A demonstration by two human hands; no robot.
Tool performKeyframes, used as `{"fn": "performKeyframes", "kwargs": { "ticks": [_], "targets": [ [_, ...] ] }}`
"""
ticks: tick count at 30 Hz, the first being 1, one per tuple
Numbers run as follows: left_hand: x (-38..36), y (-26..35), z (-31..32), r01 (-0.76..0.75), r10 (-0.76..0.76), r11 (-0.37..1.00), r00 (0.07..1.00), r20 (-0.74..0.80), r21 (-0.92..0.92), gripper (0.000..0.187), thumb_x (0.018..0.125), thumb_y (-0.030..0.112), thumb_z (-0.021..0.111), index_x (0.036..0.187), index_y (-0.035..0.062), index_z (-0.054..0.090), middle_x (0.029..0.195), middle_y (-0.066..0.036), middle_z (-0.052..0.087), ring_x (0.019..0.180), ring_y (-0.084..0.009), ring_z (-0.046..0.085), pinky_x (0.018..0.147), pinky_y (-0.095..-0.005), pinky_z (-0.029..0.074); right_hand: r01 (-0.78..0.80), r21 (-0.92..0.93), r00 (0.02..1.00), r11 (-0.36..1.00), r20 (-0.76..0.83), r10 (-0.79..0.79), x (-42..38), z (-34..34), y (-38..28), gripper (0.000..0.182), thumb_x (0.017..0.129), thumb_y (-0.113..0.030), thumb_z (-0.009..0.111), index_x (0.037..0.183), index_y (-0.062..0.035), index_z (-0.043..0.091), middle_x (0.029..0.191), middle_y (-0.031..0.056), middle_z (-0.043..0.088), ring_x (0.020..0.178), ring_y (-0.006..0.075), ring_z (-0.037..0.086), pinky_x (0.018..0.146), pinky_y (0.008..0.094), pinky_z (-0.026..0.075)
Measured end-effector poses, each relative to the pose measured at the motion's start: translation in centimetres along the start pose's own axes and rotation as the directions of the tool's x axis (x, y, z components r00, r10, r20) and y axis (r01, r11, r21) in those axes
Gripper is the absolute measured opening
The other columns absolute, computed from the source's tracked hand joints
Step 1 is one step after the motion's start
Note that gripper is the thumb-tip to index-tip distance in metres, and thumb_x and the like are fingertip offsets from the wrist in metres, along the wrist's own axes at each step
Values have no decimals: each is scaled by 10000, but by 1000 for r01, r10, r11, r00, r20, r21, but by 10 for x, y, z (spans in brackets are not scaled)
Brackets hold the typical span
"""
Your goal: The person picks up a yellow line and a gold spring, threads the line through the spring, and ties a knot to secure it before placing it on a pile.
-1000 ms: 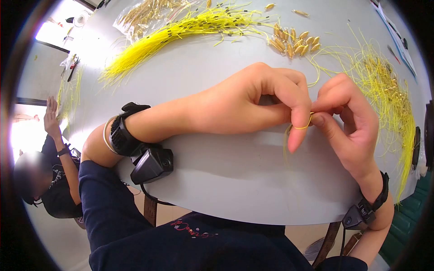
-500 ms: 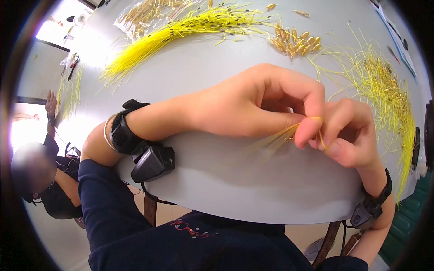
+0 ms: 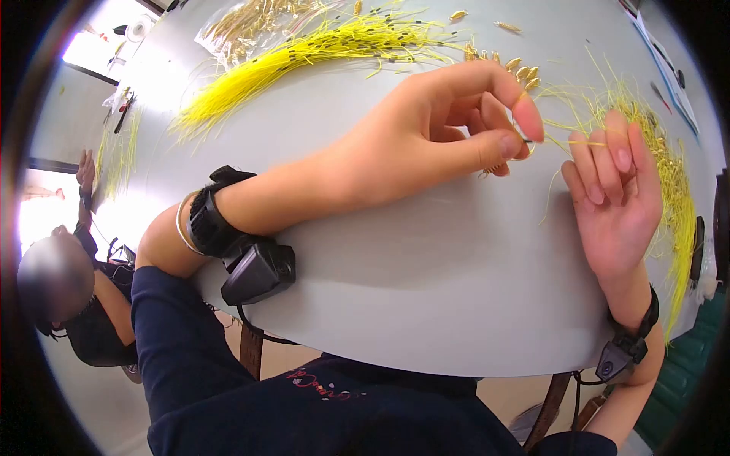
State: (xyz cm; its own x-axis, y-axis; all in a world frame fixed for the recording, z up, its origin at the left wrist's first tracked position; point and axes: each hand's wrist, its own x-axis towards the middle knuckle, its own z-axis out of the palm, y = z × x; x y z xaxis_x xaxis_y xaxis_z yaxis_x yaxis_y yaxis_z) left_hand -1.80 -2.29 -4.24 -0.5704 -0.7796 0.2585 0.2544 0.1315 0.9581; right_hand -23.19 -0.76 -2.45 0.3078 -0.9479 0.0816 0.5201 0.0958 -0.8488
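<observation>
My left hand (image 3: pixel 456 137) pinches a thin yellow line between thumb and index finger. A small gold coiled piece (image 3: pixel 490 172) shows just under its fingertips, and a dark bit sits on the line by the thumb. My right hand (image 3: pixel 614 190) is raised to the right, palm toward the camera, fingers loosely bent and apart. The yellow line (image 3: pixel 563 142) stretches from the left fingertips across the right fingers; no grip on it is visible there. Behind my left hand lie gold spring-like pieces (image 3: pixel 525 74), partly hidden.
A bundle of yellow lines (image 3: pixel 266 68) with dark tips lies on the grey table (image 3: pixel 395 304). Behind it is a plastic bag (image 3: pixel 236 34). Tangled yellow lines with gold parts (image 3: pixel 673 182) lie at the right. Another person (image 3: pixel 99 327) sits at far left.
Both hands have moved up and away from each other. My right hand has opened out of its pinch, while the left still pinches the line.
</observation>
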Motion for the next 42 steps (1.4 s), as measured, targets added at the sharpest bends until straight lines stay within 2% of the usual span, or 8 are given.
{"fn": "performKeyframes", "kwargs": {
  "ticks": [7, 10, 12, 14, 17, 20, 30, 42],
  "targets": [
    [-2, 7, -5, 79, -58, 972, 993, -99, 223, 257, 819, 118, 659, 1046, 40, 568, 744, 2, 599, 700, -45, 538, 619, -192, 432, 333, -410, 943, 849, 118, -313, -5, 1, 1, 228, 980, -256, 296, 847, -105, 404, 602, 4, 374, 615, 130, 404, 570, 241, 344],
    [-4, 2, -3, 77, -60, 961, 996, -72, 265, 257, 807, 131, 673, 1027, 36, 582, 713, 13, 589, 658, -35, 528, 596, -185, 426, 413, -512, 908, 753, 162, -387, -3, -4, 2, 198, 989, -258, 290, 900, -114, 394, 723, 7, 407, 770, 154, 425, 711, 255, 353],
    [-4, 5, -3, 81, -68, 960, 996, -57, 266, 252, 802, 140, 679, 1014, 37, 591, 696, 18, 582, 638, -32, 523, 586, -181, 422, 499, -534, 866, 682, 335, -372, -1, -5, 1, 211, 989, -269, 292, 955, -98, 411, 813, 40, 468, 920, 210, 463, 870, 332, 344],
    [-4, 15, -3, 206, -229, 923, 973, 33, 324, 296, 800, 88, 691, 1061, 31, 563, 777, 30, 570, 717, -5, 525, 627, -142, 392, 509, -537, 860, 673, 348, -373, -1, -5, 4, 214, 989, -270, 292, 975, -93, 413, 835, 54, 485, 963, 222, 471, 914, 356, 337],
    [-5, 16, -3, 202, -243, 909, 968, 69, 365, 263, 785, 97, 699, 1015, 46, 581, 825, 28, 596, 723, -5, 532, 630, -150, 389, 514, -544, 856, 664, 380, -351, -1, -4, 3, 216, 988, -270, 297, 1003, -89, 414, 880, 82, 518, 1029, 242, 482, 976, 394, 322],
    [-6, 14, -4, 89, -142, 897, 986, 91, 433, 240, 777, 95, 698, 986, 63, 586, 868, 37, 606, 720, -4, 535, 630, -162, 385, 509, -556, 856, 657, 407, -319, -2, -1, 1, 212, 987, -268, 301, 1018, -89, 411, 933, 111, 546, 1065, 258, 486, 1004, 417, 310],
    [-7, 12, -5, 89, -153, 893, 982, 110, 441, 249, 760, 111, 718, 962, 66, 579, 909, 38, 608, 716, -17, 529, 649, -188, 379, 538, -651, 841, 535, 455, -291, -2, 4, 2, 165, 989, -215, 309, 1002, -88, 413, 969, 152, 609, 1132, 331, 493, 1030, 474, 286],
    [-6, 13, -4, 128, -191, 894, 976, 107, 429, 256, 748, 113, 733, 948, 71, 579, 839, 48, 580, 696, -20, 497, 629, -200, 366, 543, -707, 840, 453, 469, -274, -1, 4, 0, 159, 994, -216, 329, 983, -82, 415, 986, 132, 640, 1181, 387, 478, 1015, 445, 315]
  ]
}}
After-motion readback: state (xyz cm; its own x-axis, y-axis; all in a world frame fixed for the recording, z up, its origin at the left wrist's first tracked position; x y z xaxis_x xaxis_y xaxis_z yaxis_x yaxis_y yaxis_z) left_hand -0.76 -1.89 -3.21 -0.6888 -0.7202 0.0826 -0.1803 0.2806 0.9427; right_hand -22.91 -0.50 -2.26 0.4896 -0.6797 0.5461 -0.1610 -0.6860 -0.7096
